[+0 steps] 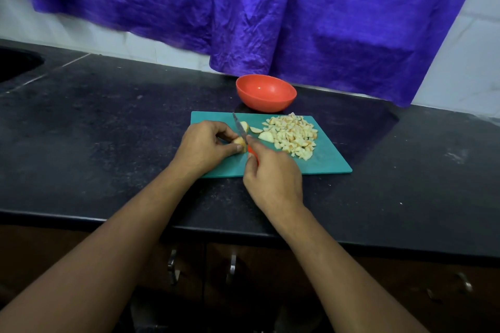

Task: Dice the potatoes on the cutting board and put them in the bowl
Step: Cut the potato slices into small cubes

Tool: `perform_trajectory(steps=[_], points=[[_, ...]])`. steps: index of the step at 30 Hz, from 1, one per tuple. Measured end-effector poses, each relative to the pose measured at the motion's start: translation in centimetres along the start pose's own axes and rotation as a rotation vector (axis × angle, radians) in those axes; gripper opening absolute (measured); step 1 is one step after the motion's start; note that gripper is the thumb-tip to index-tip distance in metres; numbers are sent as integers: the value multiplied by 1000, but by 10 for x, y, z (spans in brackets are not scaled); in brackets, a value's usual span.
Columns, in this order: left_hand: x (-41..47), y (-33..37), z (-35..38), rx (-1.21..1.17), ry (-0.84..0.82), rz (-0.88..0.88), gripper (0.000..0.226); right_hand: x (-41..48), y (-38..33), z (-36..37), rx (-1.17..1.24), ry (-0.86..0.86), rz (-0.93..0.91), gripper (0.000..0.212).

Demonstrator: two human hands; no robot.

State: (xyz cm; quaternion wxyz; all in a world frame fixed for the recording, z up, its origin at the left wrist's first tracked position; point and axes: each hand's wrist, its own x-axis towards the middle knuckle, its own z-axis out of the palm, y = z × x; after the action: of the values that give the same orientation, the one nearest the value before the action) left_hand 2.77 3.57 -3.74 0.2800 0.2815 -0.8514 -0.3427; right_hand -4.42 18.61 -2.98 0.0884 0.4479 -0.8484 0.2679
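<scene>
Teal plastic is what we meet at the middle of the head view: a rectangular teal cutting board (328,163) lying on a black speckled stone tabletop (108,130). On the board's right half we see a heap of small pale diced potato pieces (293,135), some with reddish skin on an edge. Left of the heap lie a few larger potato slices (255,130).

The left hand (205,146) sits over the board's left part, its fingers and thumb curled around a potato chunk (240,141) and pinning it to the board. The right hand (273,173), just below and right of it, is wrapped around the orange handle of a small steel-bladed knife (239,127). The blade slants up and to the left, and its edge meets the held chunk on that chunk's right side. The two hands are close together, almost touching at the chunk.

Just above the board's top edge stands a round orange-red plastic bowl (266,105), upright on the tabletop.

Behind it, a creased purple cloth (270,8) hangs over a white tiled wall (81,32) and fills the upper part of the frame. At the upper left edge we make out a dark sink hollow (16,62). Along the bottom, below the tabletop's front edge, are dark cabinet doors with metal handles (173,265).
</scene>
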Motion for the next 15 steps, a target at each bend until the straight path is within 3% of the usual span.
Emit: perform_trajectory(steps=[15], points=[[-1,0,1,-24,32,-25,21,-6,1,-14,-212,-177,-35,47]])
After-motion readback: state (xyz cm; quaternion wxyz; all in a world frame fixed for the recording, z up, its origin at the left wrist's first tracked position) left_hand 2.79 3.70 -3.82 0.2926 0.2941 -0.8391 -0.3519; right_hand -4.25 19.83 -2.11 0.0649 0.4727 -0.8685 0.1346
